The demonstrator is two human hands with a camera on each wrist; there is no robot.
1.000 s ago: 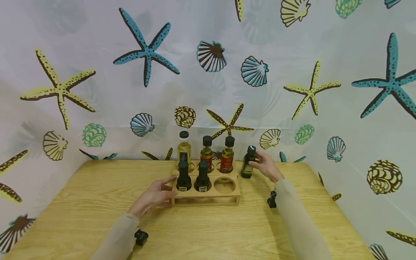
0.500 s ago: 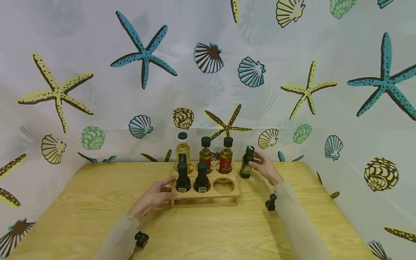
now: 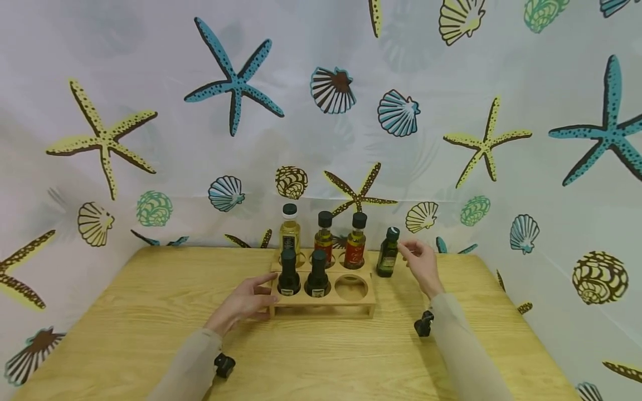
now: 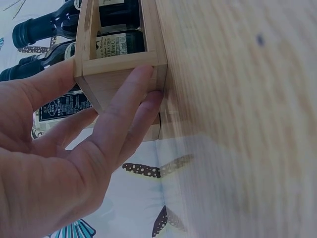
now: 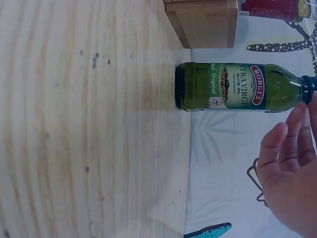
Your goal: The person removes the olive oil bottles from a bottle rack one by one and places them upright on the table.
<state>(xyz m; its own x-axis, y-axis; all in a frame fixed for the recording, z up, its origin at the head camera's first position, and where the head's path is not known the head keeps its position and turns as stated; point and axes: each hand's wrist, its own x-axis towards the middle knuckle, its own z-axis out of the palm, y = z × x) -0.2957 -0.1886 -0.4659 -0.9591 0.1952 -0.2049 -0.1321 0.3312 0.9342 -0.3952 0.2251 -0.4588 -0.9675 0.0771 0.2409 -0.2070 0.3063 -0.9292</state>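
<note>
While the left hand rests spread fingers on the end of the wooden rack, the right hand, fingers apart and loosely bent, sits at the neck of the Borges olive oil bottle (can't tell if touching), upright on the tabletop, just right of the rack.

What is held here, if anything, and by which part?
No grip shows: the left hand touches the end of the wooden rack; the right hand is beside the neck of the green bottle, contact unclear.
</note>
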